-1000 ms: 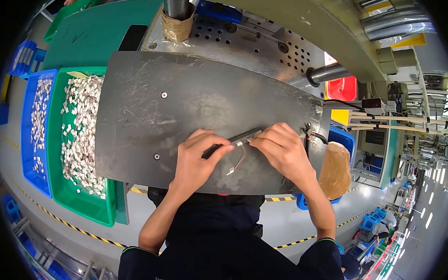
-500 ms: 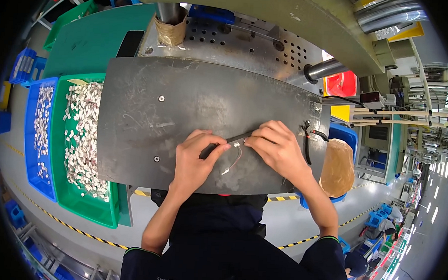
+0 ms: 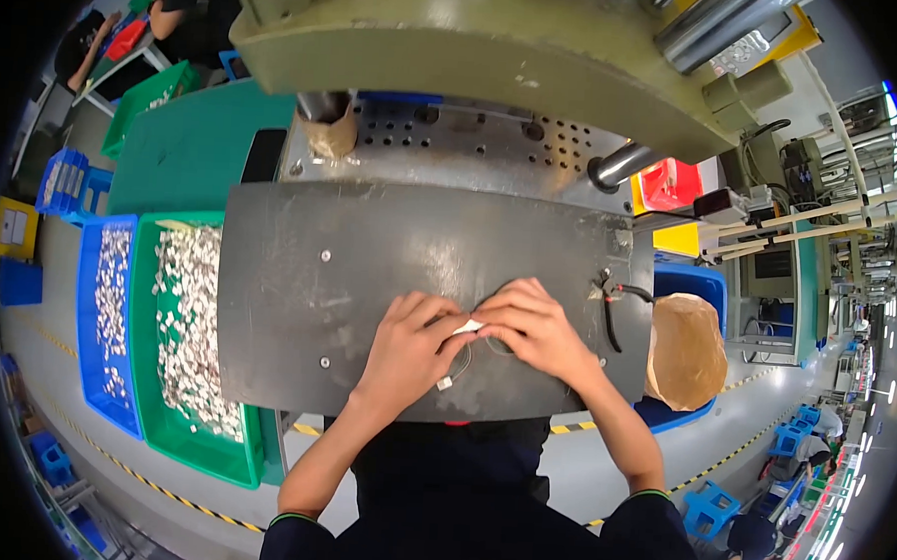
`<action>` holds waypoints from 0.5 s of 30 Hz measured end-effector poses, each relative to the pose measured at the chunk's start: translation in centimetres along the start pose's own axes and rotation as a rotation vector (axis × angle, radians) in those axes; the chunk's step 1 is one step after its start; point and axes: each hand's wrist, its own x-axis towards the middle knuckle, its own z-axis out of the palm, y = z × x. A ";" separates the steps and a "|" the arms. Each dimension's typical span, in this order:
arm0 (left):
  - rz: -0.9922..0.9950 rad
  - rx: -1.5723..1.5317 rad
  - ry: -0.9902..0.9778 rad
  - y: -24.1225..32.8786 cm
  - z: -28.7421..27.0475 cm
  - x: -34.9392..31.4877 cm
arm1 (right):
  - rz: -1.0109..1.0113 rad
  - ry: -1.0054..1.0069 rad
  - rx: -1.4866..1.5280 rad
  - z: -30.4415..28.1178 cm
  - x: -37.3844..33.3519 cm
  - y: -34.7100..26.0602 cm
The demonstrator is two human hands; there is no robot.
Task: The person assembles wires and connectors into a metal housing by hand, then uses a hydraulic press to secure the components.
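Observation:
Above the dark grey plate, my two hands meet at the fingertips. My left hand is closed, its thumb and fingers pinching one side of a small white piece. On its other side, my right hand is closed too, fingers bent over and thumb beneath. A thin wire hangs below the hands and ends in a small white connector. How the wire joins the white piece is hidden by my fingers. A dark curved edge shows behind my right fingers; I cannot tell what it is.
Cutting pliers lie on the plate's right side. A green bin and a blue bin with many small white parts stand at left. A press overhangs the far side. A brown-lined blue bin is at right; other people are farther off.
My hands have come together; before, they were apart, with a dark strip and the wire between them. The white piece now shows between the fingertips. The whole view has shifted, showing more of the press.

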 end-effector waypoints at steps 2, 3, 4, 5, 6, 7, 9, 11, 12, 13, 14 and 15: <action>-0.092 -0.069 -0.144 -0.4 0.0 0.1 | 0.001 0.033 -0.014 0.2 -0.1 0.5; -0.050 -0.041 -0.156 -0.6 -0.1 0.5 | -0.024 0.036 -0.014 0.2 0.1 0.7; -0.030 -0.033 -0.158 -1.2 -0.1 1.4 | -0.048 0.038 -0.014 0.2 0.4 1.1; 0.012 -0.011 -0.169 -2.1 -0.1 2.3 | -0.026 0.035 -0.031 0.4 0.7 2.1; 0.051 0.008 -0.184 -2.7 -0.2 3.2 | -0.024 0.051 -0.032 0.1 1.6 2.4; 0.041 0.024 -0.220 -3.6 -0.5 4.8 | 0.063 0.041 -0.043 -0.3 2.9 2.9; 0.010 -0.020 -0.202 -5.4 -0.7 7.2 | 0.153 0.042 -0.049 -0.5 5.1 3.3; -0.081 -0.090 -0.158 -6.4 -0.3 8.2 | 0.159 0.209 0.044 -0.3 7.0 4.1; -0.067 -0.090 -0.163 -6.5 0.1 8.2 | 0.159 0.222 0.037 -0.1 7.2 4.3; -0.076 -0.101 -0.122 -6.5 0.5 7.9 | 0.121 0.234 -0.004 0.3 7.0 4.4; -0.098 -0.115 -0.085 -6.3 0.7 7.5 | 0.091 0.237 -0.039 0.6 6.7 4.1; -0.082 -0.084 -0.075 -6.3 0.8 7.4 | 0.090 0.219 -0.059 0.7 6.5 4.1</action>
